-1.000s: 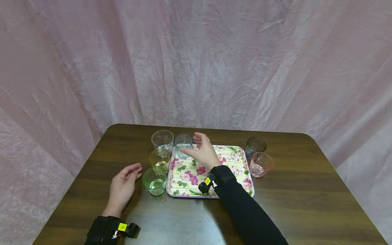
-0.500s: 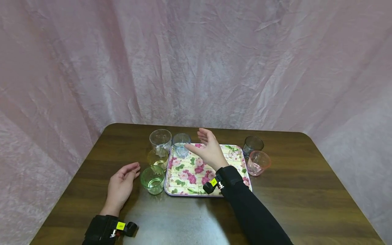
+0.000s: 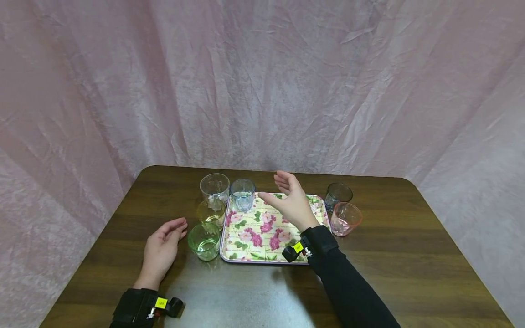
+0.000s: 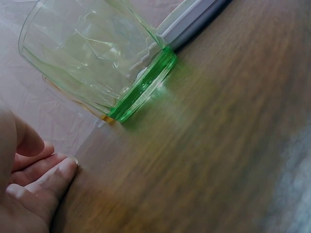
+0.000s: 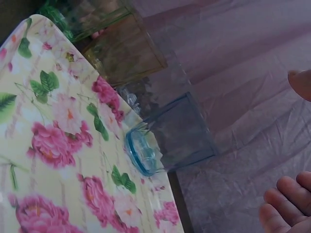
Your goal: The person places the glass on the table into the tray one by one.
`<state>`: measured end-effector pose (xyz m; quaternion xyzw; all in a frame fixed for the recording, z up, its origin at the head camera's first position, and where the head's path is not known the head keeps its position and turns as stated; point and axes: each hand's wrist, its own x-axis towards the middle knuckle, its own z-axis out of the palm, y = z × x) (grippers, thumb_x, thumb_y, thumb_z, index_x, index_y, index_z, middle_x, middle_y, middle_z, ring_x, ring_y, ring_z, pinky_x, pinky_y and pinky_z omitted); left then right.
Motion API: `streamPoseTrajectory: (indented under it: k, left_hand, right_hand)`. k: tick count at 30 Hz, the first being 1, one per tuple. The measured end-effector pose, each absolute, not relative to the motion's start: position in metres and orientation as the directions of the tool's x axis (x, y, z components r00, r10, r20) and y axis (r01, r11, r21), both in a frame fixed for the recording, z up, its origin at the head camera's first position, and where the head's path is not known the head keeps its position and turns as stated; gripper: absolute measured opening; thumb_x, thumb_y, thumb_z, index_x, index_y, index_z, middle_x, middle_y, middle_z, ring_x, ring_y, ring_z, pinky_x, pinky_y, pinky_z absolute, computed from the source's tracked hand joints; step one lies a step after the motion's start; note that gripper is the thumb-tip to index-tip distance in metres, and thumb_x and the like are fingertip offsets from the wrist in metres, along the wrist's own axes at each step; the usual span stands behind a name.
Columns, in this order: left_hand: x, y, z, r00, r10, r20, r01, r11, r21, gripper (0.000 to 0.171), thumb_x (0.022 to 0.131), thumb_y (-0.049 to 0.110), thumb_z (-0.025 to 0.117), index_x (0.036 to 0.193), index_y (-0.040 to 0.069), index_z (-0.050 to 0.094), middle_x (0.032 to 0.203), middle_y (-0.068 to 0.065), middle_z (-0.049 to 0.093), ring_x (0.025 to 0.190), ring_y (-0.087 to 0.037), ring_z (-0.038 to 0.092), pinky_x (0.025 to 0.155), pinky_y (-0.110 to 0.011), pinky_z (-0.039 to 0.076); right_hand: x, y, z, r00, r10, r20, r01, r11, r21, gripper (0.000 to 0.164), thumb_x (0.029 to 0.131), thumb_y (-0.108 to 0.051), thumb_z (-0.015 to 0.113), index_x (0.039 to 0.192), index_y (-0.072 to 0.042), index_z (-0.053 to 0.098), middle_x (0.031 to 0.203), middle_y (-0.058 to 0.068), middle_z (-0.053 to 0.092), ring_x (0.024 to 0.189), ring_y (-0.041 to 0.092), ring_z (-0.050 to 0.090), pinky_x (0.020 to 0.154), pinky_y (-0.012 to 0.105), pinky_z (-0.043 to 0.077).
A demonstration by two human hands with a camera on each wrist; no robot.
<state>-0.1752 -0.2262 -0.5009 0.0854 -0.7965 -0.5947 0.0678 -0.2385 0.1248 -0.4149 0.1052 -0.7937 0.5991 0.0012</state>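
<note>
Drawing off to the right, the right hand (image 3: 293, 202) is now clear of the blue glass (image 3: 242, 196); a second ago, in the head view, it was right next to it. Thumb and fingers spread well apart, holding nothing, above the tray (image 3: 266, 262). Blue glass stands upright by itself in the tray's far left corner, same spot as in the earlier head frames. Right wrist view confirms: base on the floral surface, gap between glass and fingers. Reads as glass let go and placement done, my judgement.

Left hand (image 3: 164, 248) unchanged: at the table (image 3: 410, 264), near the green glass (image 3: 204, 241) but apart from it, fingers loosely bent, nothing held. Whether fingertips and thumb meet, cannot tell.

Other glasses haven't shifted: green, yellow glass (image 3: 211, 213) and clear glass (image 3: 215, 186) run in a row along the tray's left side; dark glass (image 3: 338, 196) and pink glass (image 3: 346, 219) stand by its right side. All five off the tray, so only blue is on it so far. Pink curtain (image 3: 262, 91) behind.
</note>
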Motion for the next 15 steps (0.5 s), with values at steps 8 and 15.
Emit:
streamPoseTrajectory:
  k: [8,15]
  left_hand:
    - [-0.174,-0.226,-0.499,-0.978,-0.208,-0.023,-0.086,0.299,0.95,0.04,0.117,0.016,0.048,0.152,0.002,0.061,0.155,-0.02,0.064,0.13,-0.012,0.07,0.094,-0.002,0.051]
    - [-0.173,-0.228,-0.499,-0.982,-0.186,-0.04,-0.097,0.305,0.947,0.042,0.119,0.02,0.046,0.155,0.003,0.059,0.157,-0.02,0.062,0.142,-0.032,0.064,0.094,0.0,0.05]
  right_hand:
    - [-0.229,0.139,-0.411,-0.98,-0.14,0.143,-0.177,0.267,-0.947,0.09,0.098,-0.037,0.086,0.169,-0.014,0.035,0.169,0.008,0.046,0.159,0.027,0.044,0.133,0.039,0.038]
    - [-0.219,0.158,-0.411,-0.978,-0.134,0.157,-0.189,0.266,-0.945,0.086,0.101,-0.027,0.083,0.169,-0.012,0.033,0.171,0.012,0.044,0.161,0.031,0.042,0.134,0.04,0.036]
